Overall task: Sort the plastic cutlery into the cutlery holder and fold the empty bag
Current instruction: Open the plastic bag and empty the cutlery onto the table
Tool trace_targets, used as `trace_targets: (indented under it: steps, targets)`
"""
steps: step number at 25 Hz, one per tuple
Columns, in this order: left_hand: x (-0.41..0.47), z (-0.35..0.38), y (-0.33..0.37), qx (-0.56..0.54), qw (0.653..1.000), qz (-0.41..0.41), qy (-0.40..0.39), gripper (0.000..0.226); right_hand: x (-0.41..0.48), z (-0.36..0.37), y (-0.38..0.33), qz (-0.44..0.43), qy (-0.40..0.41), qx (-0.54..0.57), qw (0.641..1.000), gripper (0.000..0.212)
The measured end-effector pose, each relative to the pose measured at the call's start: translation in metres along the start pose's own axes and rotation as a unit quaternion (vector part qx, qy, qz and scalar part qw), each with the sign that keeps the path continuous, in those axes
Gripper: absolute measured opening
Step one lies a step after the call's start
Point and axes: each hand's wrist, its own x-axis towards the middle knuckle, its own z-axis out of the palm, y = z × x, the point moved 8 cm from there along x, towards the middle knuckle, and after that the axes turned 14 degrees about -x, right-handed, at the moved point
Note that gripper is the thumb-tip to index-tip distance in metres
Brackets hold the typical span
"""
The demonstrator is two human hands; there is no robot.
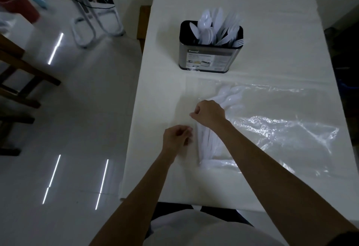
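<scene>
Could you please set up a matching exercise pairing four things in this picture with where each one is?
Things:
1. cutlery holder
2. plastic bag
3. red cup
4. left hand

Places:
A. flat on the table, right of the hands
B. far left, off the table
C. upright on the table, beyond the bag
D. near the table's left edge, just left of the bag

Pairs: 1-C, 2-A, 3-B, 4-D

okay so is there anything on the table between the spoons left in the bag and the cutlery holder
Only the clear plastic bag itself: the remaining spoons lie inside it. Beyond the bag, the table up to the cutlery holder looks bare.
</scene>
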Motion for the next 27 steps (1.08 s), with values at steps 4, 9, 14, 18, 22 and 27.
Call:
trace_targets:
  steps: [4,9,14,18,22,27]
  targets:
    - [0.003,0.003,-0.004,-0.03,0.999,-0.011,-0.006,0.013,-0.003,0.008,-0.001,-0.016,-0.029,-0.008,0.999,0.032]
    - [0.002,0.006,-0.008,-0.05,0.999,-0.013,-0.006,0.018,0.0,0.011,-0.001,-0.057,-0.05,0.022,0.997,0.031]
    - [0.0,0.008,-0.007,-0.084,0.996,-0.025,-0.008,0.016,-0.009,0.008,0.0,-0.092,-0.064,0.038,0.993,0.032]
    - [-0.002,0.009,-0.008,-0.086,0.996,-0.028,-0.003,0.014,-0.01,0.01,0.004,-0.103,-0.071,0.042,0.991,0.028]
    - [0.0,0.016,0.001,0.062,0.998,0.013,-0.024,0.017,-0.017,0.011,0.003,-0.102,-0.03,0.031,0.994,0.028]
    - [0.004,0.03,0.01,0.181,0.979,0.057,-0.076,0.024,-0.022,0.016,0.015,-0.08,0.002,0.07,0.994,0.021]
